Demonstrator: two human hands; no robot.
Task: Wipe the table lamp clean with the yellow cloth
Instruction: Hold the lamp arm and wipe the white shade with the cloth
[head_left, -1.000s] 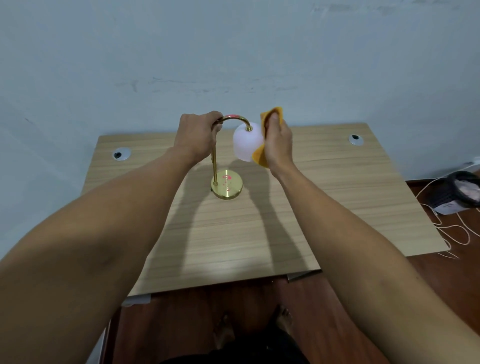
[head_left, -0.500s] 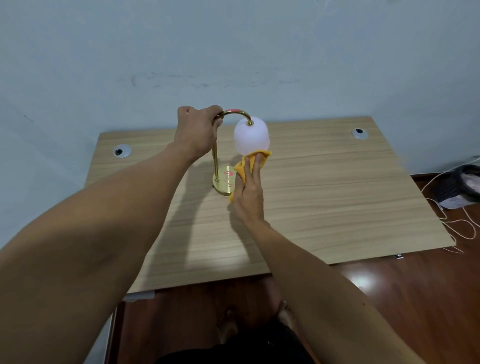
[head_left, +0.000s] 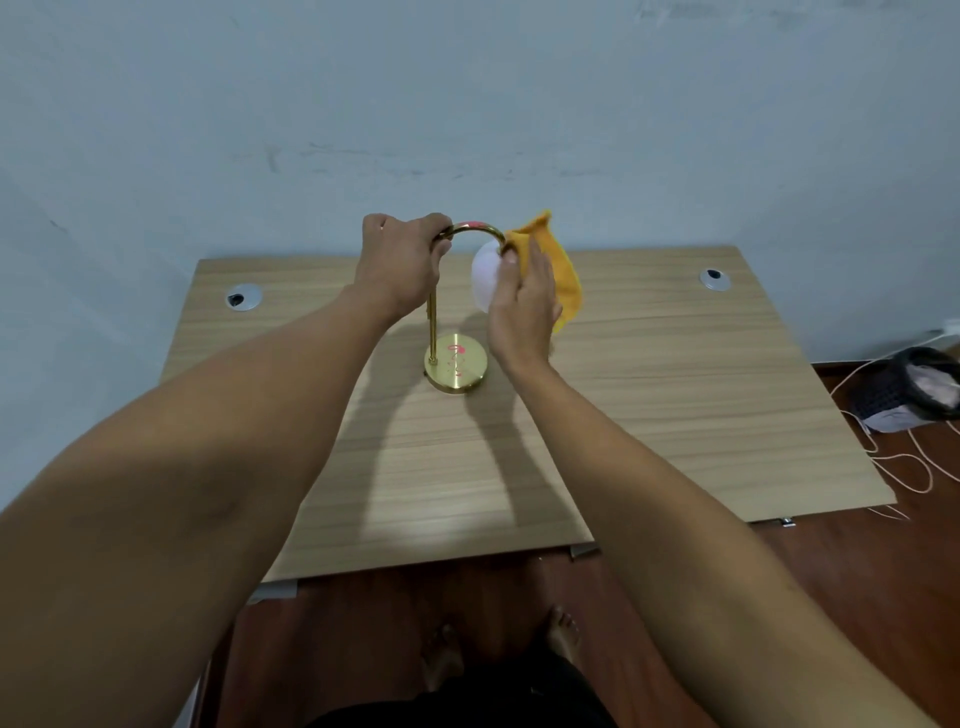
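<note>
A small table lamp stands mid-table: a round brass base (head_left: 456, 366), a thin brass stem that arches over the top, and a white globe shade (head_left: 484, 275) that hangs from the arch. My left hand (head_left: 402, 265) grips the left end of the arch. My right hand (head_left: 522, 304) presses the yellow cloth (head_left: 563, 270) against the right side of the shade, and hand and cloth hide most of the shade.
The wooden table (head_left: 675, 395) stands against a pale wall, with cable grommets at its back left (head_left: 243, 299) and back right (head_left: 715, 279). A dark basket (head_left: 909, 389) and loose cords lie on the floor to the right. My bare feet show below the table's front edge.
My right hand with the cloth has risen from under the shade to its upper right side. My left hand keeps its grip on the arch.
</note>
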